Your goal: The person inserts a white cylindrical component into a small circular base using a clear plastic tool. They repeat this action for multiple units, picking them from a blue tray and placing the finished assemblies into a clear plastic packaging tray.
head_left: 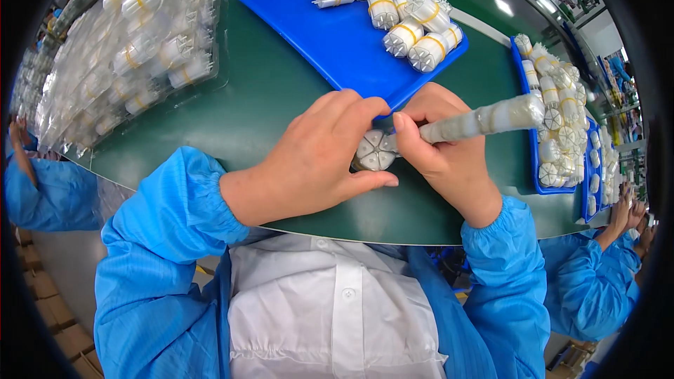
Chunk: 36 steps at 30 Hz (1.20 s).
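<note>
My left hand [309, 147] is closed around a bundle of white plastic pieces [375, 150], its round, segmented end facing up between thumb and fingers. In my right hand [449, 147] is a tool with a thick, tape-wrapped whitish handle [484, 119], gripped like a pen. The handle slants up to the right, and its working end points at the bundle, partly hidden by my fingers. Both hands are close together over the green table, just in front of a blue tray [309, 28]. Several white bundles with yellow rubber bands [382, 12] lie in that tray's far and right part.
On the left, clear plastic packs [133, 56] full of banded bundles are stacked. Blue trays [537, 140] heaped with bundles stand at the right edge of the green table [267, 112]. Other people's blue sleeves [53, 193] show at far left and far right [597, 288].
</note>
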{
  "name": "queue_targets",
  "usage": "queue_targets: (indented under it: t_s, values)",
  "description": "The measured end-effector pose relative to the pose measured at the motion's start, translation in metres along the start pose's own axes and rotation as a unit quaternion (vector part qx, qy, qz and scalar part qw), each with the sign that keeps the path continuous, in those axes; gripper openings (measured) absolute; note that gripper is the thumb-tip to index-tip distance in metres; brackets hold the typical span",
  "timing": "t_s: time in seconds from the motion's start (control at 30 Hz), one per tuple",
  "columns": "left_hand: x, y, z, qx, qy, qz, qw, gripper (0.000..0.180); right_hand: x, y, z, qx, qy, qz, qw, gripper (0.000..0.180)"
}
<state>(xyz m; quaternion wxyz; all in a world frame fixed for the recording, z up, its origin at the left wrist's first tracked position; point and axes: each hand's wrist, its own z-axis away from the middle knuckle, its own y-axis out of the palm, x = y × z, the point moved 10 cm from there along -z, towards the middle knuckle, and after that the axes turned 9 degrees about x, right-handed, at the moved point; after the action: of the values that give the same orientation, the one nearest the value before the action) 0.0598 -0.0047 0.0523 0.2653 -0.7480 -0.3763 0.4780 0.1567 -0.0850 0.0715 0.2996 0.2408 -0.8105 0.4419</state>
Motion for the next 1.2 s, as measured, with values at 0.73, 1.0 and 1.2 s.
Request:
queue_targets:
  t_s: [0.73,1.0,1.2]
  values:
    - [0.01,0.011,0.002,0.023,-0.05,0.055,0.997,0.071,0.005,-0.008,0.004,-0.023,-0.029,0.018,0.999,0.015]
    - [0.008,0.016,0.002,0.03,-0.017,0.122,0.992,0.07,-0.002,-0.015,0.005,-0.033,-0.002,0.0,0.999,0.012]
    - [0.008,0.01,-0.002,0.035,-0.033,0.028,0.998,0.07,-0.001,-0.008,0.005,-0.027,-0.019,0.016,0.999,0.013]
